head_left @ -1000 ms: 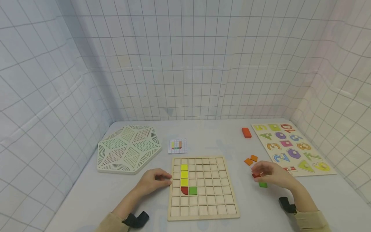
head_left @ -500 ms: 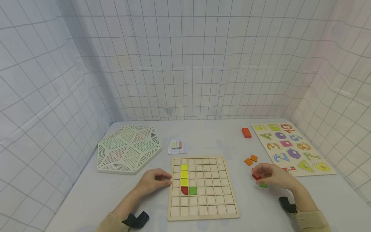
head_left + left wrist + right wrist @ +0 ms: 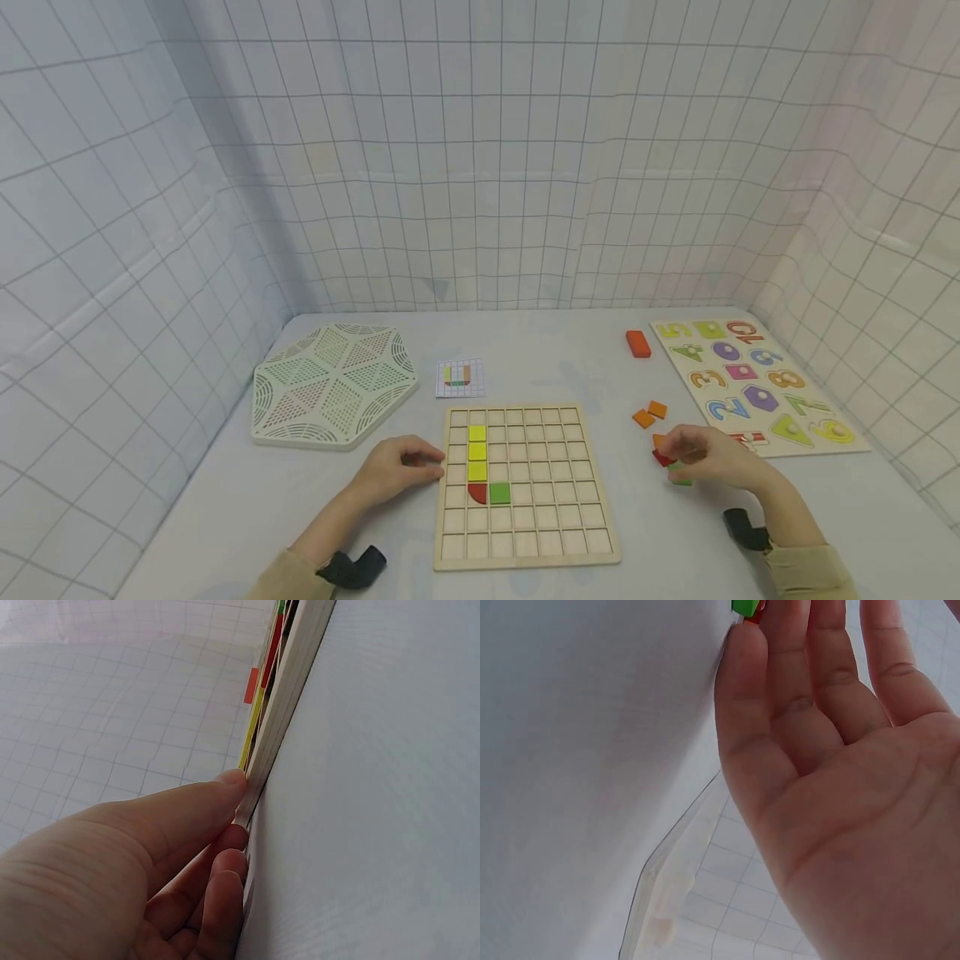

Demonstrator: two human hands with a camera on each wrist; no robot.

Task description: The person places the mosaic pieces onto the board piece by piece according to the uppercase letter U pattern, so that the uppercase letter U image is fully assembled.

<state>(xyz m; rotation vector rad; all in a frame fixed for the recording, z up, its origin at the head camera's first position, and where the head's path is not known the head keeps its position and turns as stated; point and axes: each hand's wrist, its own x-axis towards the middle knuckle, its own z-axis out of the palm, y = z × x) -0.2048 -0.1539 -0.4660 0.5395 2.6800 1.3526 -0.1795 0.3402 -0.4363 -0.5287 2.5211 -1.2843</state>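
Observation:
My left hand (image 3: 400, 467) lies beside a wooden grid board (image 3: 555, 562), thumb and index fingertips touching its left edge. Three yellow square tiles (image 3: 477, 451) sit in one column of the board, with a dark red quarter-circle tile (image 3: 477, 493) below them and a green square tile (image 3: 500, 493) beside that. To the right, my right hand (image 3: 708, 457) hovers low over loose tiles, fingers loosely bent. Its thumb overlaps a second green tile (image 3: 684, 479), also visible as a green tile (image 3: 743, 607) at the fingertips in the right wrist view. A red tile (image 3: 662, 458) shows between thumb and index finger.
Two orange tiles (image 3: 649, 414) lie beyond the right hand, and a red block (image 3: 638, 343) farther back. A number puzzle board (image 3: 757, 383) is at the right. A white patterned hexagonal board (image 3: 333, 385) and a small pattern card (image 3: 461, 378) lie toward the back left.
My right hand has shifted slightly right and toward me, from the red tile to the green one, uncovering an orange tile. My left hand and the board have stayed put.

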